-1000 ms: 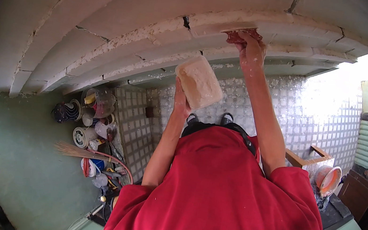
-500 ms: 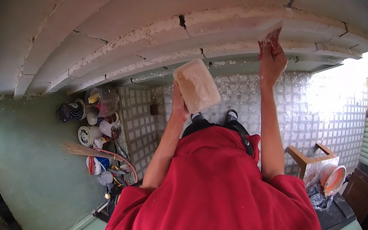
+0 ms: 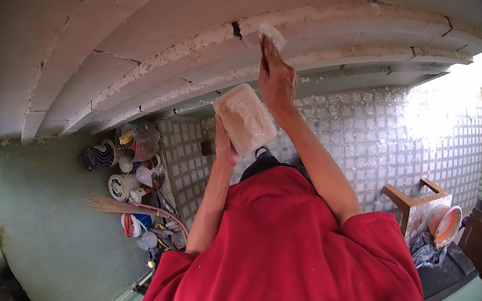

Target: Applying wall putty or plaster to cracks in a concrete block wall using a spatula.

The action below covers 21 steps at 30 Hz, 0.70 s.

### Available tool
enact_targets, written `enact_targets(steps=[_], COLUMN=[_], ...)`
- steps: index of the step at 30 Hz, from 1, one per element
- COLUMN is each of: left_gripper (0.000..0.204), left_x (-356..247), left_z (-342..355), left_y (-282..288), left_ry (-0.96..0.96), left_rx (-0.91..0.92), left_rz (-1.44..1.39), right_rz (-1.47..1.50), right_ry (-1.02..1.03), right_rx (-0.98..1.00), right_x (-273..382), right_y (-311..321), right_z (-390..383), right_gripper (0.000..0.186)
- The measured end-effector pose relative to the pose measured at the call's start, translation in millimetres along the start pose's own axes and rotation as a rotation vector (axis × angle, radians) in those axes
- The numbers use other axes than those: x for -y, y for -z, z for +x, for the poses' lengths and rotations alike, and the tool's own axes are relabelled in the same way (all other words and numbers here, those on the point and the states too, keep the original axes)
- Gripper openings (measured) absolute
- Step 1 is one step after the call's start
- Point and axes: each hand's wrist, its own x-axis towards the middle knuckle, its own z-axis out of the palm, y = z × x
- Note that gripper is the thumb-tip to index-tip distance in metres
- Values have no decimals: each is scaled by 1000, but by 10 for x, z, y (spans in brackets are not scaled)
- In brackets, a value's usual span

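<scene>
White tub [image 3: 259, 143] — one; hands [image 3: 277, 85] — two.

The only view is from the left one of two wide fisheye cameras worn side by side on the person's head, upright and unmirrored, facing down past the red shirt [image 3: 294, 252] to the tiled floor [image 3: 348, 138]. The shirt is nearest, filling the lower middle; the left hand [image 3: 225, 143] and right hand [image 3: 278, 85] appear farther off, above centre, while pale ledges [image 3: 207, 39] bend across the top
</scene>
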Motion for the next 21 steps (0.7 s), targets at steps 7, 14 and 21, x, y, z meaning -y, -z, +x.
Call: enact_targets(steps=[7, 14, 21], left_gripper=[63, 63, 65], left_x=[-82, -114, -276], left_z=[-10, -60, -186], left_y=[154, 358, 590], left_ry=[-1, -25, -50], left_rx=[0, 5, 7], left_rz=[-50, -24, -12], right_rz=[-42, -125, -11], right_ry=[-286, -174, -54], right_rx=[176, 63, 111], right_x=[46, -108, 309], right_y=[582, 25, -493], right_z=[75, 15, -294], right_gripper=[47, 48, 50])
